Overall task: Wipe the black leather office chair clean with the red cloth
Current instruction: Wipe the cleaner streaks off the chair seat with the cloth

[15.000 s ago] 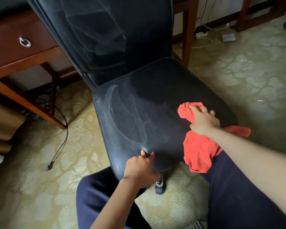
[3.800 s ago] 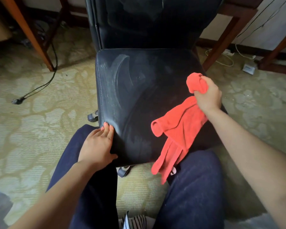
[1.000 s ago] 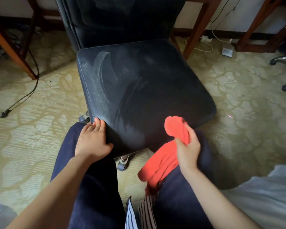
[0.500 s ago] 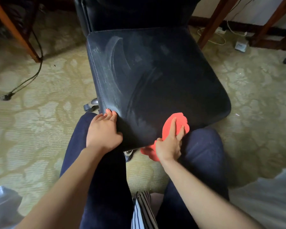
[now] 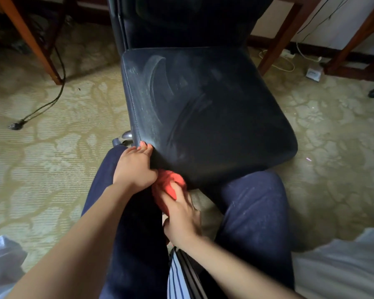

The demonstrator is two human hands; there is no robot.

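Head cam: chair seat [image 5: 214, 108] dusty w/ streaks; patterned carpet [image 5: 41, 169], desk leg [image 5: 32, 39] left.

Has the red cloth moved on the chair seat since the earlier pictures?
Yes. The red cloth left the right side of the seat top and now sits at its front edge, beside the left hand gripping the front-left corner.

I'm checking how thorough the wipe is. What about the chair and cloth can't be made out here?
All in the head view.
Backrest: top cut off by the frame edge.
Chair base: hidden under the seat; one caster shows.
Red cloth: partly under the right hand, motion-blurred; grip or flat press unclear.
Seat's front-left corner: covered by the left hand.
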